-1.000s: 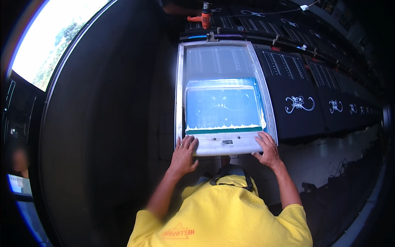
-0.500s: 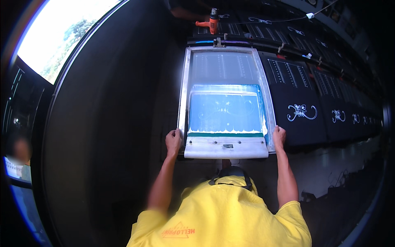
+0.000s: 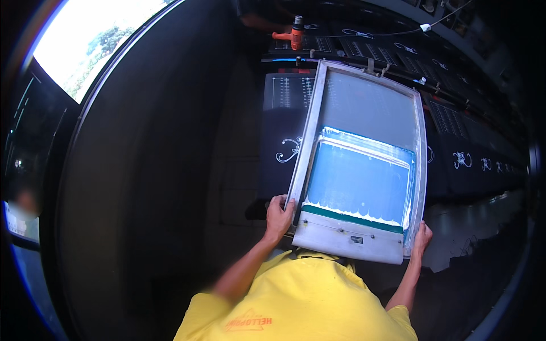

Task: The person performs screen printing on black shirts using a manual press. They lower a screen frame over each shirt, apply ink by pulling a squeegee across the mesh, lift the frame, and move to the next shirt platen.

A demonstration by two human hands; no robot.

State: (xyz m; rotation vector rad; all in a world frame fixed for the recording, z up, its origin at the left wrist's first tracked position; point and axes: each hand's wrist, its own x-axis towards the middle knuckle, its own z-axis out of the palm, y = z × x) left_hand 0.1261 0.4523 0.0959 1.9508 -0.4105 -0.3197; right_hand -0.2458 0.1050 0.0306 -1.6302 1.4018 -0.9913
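Note:
Between my two hands is a screen printing frame (image 3: 421, 148), a metal rectangle with grey and blue mesh, tilted so its far end leans right. White ink borders the blue area of the mesh. A wide squeegee (image 3: 347, 240) with a metal holder and green blade lies across the near end of the frame. My left hand (image 3: 279, 217) is closed on the frame's left side near its lower corner. My right hand (image 3: 422, 238) grips the right side near the other lower corner; its fingertips are partly hidden behind the frame.
Black fabric pieces with white prints (image 3: 462, 159) lie in a row to the right and behind. Another printed black piece (image 3: 278, 125) shows left of the frame. An orange heat gun (image 3: 295, 37) stands on the far row, with a cord near it. A rail with small stops runs behind the frame.
The frame, with the squeegee on it, has moved right and toward me and turned clockwise. Both hands moved with it. The printed black piece at its left has come into view.

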